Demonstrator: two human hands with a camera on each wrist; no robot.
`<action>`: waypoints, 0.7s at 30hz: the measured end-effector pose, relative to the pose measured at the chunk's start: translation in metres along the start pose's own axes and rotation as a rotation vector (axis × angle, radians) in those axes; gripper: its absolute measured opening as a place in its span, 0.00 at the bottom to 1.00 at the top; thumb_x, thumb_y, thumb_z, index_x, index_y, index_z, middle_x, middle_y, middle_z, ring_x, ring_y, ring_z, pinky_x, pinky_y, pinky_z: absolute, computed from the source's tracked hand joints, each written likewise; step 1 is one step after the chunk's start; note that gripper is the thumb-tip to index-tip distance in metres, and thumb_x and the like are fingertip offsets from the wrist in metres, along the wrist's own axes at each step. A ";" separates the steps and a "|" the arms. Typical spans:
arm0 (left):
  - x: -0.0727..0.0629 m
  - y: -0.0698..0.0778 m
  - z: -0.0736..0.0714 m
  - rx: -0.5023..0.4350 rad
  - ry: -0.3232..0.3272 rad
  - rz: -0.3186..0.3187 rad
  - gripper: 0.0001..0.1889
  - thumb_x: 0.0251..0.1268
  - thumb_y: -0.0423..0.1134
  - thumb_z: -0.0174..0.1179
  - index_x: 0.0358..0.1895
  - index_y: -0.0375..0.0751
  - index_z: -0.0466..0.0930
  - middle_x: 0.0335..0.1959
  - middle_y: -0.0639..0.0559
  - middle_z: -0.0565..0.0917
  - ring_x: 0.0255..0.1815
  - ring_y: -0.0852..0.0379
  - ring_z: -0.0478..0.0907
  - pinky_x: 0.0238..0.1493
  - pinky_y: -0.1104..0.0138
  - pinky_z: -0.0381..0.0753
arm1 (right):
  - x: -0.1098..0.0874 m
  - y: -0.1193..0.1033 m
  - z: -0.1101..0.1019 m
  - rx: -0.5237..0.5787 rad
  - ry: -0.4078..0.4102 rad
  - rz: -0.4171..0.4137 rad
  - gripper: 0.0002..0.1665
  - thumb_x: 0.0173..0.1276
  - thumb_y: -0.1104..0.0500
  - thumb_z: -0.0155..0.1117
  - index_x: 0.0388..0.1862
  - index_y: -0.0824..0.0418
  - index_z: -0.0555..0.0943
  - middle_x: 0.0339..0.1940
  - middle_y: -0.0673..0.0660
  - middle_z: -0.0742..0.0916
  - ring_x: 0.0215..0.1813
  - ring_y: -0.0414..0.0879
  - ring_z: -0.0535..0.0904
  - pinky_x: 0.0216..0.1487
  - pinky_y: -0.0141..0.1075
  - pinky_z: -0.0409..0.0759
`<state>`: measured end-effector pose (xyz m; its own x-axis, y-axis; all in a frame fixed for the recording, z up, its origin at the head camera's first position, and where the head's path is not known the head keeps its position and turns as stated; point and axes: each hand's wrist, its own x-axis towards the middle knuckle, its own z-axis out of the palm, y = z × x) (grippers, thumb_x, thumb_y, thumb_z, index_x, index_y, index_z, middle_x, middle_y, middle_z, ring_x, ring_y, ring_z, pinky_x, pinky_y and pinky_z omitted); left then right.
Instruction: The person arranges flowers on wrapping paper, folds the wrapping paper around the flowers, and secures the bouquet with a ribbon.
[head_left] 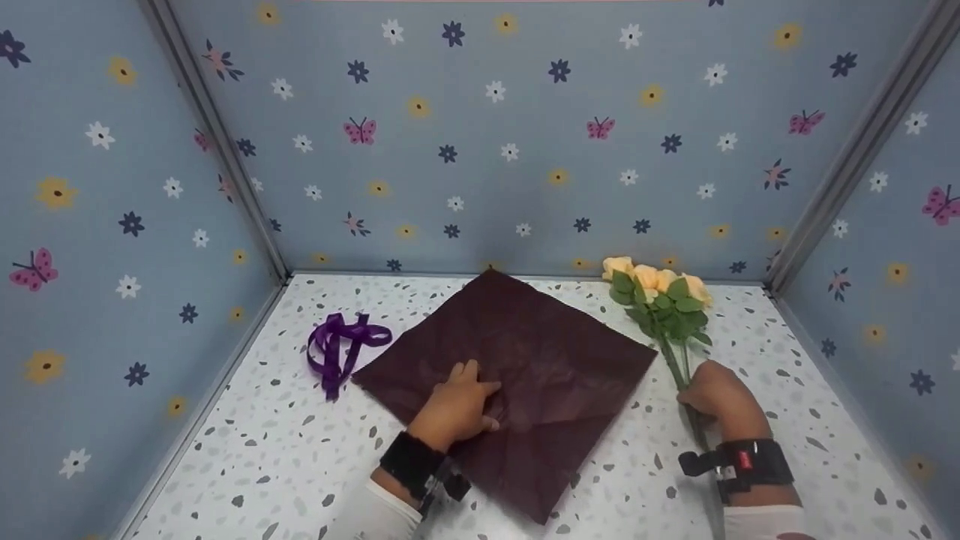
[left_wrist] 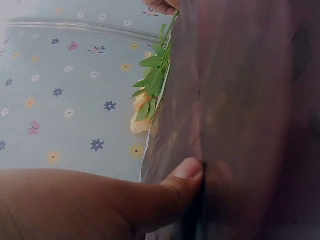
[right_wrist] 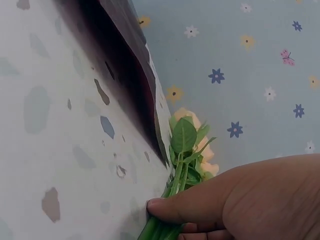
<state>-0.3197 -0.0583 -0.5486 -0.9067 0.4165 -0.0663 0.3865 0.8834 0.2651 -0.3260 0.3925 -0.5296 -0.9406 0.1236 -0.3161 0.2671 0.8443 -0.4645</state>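
A dark maroon sheet of wrapping paper (head_left: 525,360) lies spread like a diamond on the speckled table. My left hand (head_left: 457,405) rests on its left-middle part, fingers extended and the thumb (left_wrist: 182,175) touching the surface. On the right, my right hand (head_left: 720,394) holds the green stems (right_wrist: 165,220) of a bunch of artificial roses, the thumb lying across them. The peach-yellow blooms (head_left: 656,279) and green leaves (head_left: 671,319) point to the back wall, just right of the paper's right corner. My forearm partly covers the lower stems.
A loosely looped purple ribbon (head_left: 330,356) lies left of the paper. Blue panels printed with flowers and butterflies (head_left: 510,150) rise at the back and both sides, with grey metal strips (head_left: 225,142) at the corners. The white speckled tabletop (head_left: 247,450) shows around the paper.
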 end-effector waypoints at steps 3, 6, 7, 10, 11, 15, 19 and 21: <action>0.002 0.000 0.003 0.025 0.017 0.027 0.35 0.74 0.57 0.77 0.79 0.47 0.83 0.81 0.37 0.76 0.82 0.36 0.73 0.72 0.31 0.83 | 0.002 0.006 -0.003 0.019 -0.005 0.004 0.08 0.65 0.62 0.69 0.27 0.63 0.82 0.23 0.58 0.87 0.25 0.49 0.84 0.27 0.39 0.82; 0.001 -0.001 0.007 0.036 0.020 0.055 0.35 0.75 0.58 0.75 0.78 0.45 0.83 0.76 0.41 0.80 0.80 0.38 0.77 0.73 0.31 0.82 | 0.001 0.010 -0.003 0.037 -0.019 -0.014 0.08 0.66 0.61 0.70 0.29 0.63 0.82 0.24 0.58 0.87 0.26 0.49 0.84 0.28 0.40 0.82; 0.001 -0.003 0.006 0.040 0.018 0.064 0.36 0.75 0.59 0.76 0.78 0.45 0.83 0.75 0.41 0.81 0.79 0.39 0.78 0.74 0.32 0.82 | 0.001 0.010 -0.004 0.047 -0.021 -0.019 0.08 0.67 0.61 0.70 0.30 0.63 0.81 0.24 0.57 0.86 0.26 0.49 0.84 0.29 0.40 0.82; 0.000 -0.008 0.004 0.036 0.001 0.083 0.38 0.73 0.60 0.77 0.79 0.45 0.82 0.78 0.43 0.80 0.80 0.40 0.78 0.76 0.34 0.82 | 0.002 0.013 -0.005 0.073 -0.030 -0.019 0.10 0.69 0.60 0.72 0.32 0.64 0.81 0.25 0.57 0.85 0.28 0.49 0.84 0.31 0.40 0.83; 0.000 -0.009 0.004 0.031 -0.001 0.088 0.39 0.72 0.60 0.78 0.79 0.45 0.82 0.78 0.43 0.80 0.81 0.40 0.77 0.76 0.35 0.82 | 0.002 0.015 -0.005 0.087 -0.032 -0.017 0.10 0.70 0.60 0.73 0.33 0.65 0.81 0.26 0.57 0.86 0.28 0.49 0.84 0.31 0.40 0.84; 0.000 -0.010 0.005 -0.002 0.007 0.093 0.40 0.69 0.60 0.80 0.79 0.45 0.82 0.80 0.42 0.79 0.82 0.39 0.77 0.76 0.33 0.81 | 0.002 0.021 -0.009 0.136 -0.043 0.005 0.10 0.70 0.61 0.74 0.35 0.67 0.82 0.26 0.58 0.87 0.28 0.49 0.86 0.32 0.39 0.87; -0.001 -0.007 0.006 -0.019 0.013 0.078 0.40 0.66 0.60 0.82 0.78 0.46 0.84 0.80 0.42 0.80 0.82 0.39 0.76 0.75 0.32 0.80 | 0.000 0.027 -0.013 0.165 -0.052 -0.002 0.11 0.70 0.62 0.74 0.35 0.67 0.81 0.25 0.58 0.87 0.27 0.48 0.86 0.32 0.39 0.87; -0.003 -0.006 0.005 -0.004 0.014 0.084 0.40 0.63 0.60 0.84 0.76 0.48 0.86 0.78 0.43 0.81 0.79 0.40 0.78 0.73 0.33 0.82 | -0.002 0.030 -0.014 0.173 -0.054 -0.012 0.11 0.70 0.61 0.75 0.34 0.67 0.82 0.24 0.57 0.87 0.26 0.47 0.85 0.31 0.39 0.86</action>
<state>-0.3188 -0.0634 -0.5544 -0.8733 0.4863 -0.0303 0.4608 0.8445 0.2729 -0.3193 0.4251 -0.5318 -0.9327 0.0821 -0.3511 0.2923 0.7424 -0.6029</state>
